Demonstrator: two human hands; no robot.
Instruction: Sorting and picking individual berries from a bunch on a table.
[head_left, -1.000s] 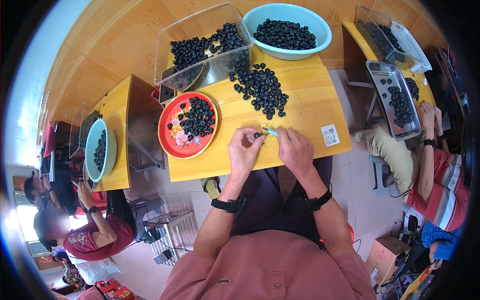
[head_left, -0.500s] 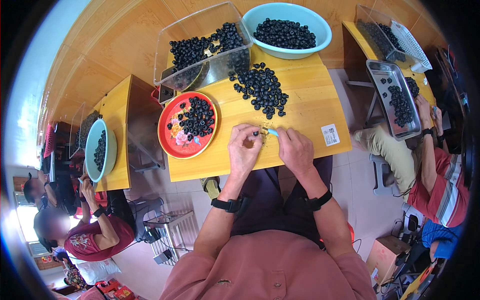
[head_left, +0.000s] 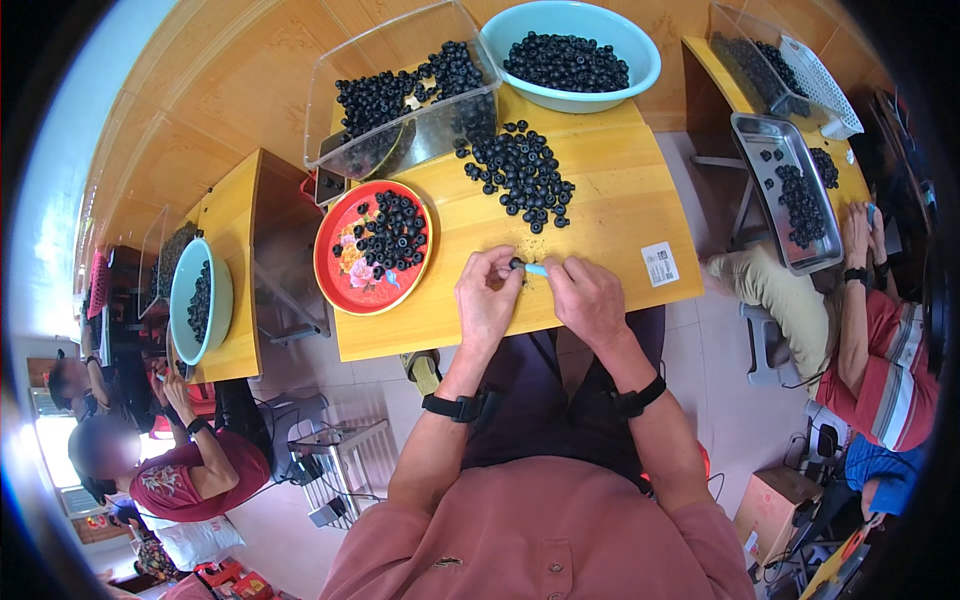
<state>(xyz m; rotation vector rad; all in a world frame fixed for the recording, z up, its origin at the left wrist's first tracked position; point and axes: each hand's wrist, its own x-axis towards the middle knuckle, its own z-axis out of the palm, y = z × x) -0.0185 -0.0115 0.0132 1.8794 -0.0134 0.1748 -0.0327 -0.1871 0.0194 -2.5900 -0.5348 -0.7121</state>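
My left hand (head_left: 484, 298) is over the near edge of the yellow table, thumb and fingertips pinching one small, round, black ring-like part (head_left: 516, 263). Closed around a slim light-blue-handled tool (head_left: 537, 269), my right hand (head_left: 590, 302) brings its end up against that part. The tool's tip is hidden at the part, so I cannot tell whether it is inside the hole. Beyond my hands, many similar black parts (head_left: 528, 175) lie in a loose pile. To the left, a red floral round tray (head_left: 335, 282) holds more of them.
A clear plastic bin (head_left: 400, 160) and a light-blue basin (head_left: 570, 101), both with black parts, stand at the back. Dark crumbs and a white label (head_left: 660, 265) are on the table (head_left: 610, 190). People work at side tables left and right, one beside a metal tray (head_left: 765, 190).
The blue tool has come left to meet the black part, covering the dark tip that showed before. My right hand has shifted slightly left; the left hand keeps its pinch.
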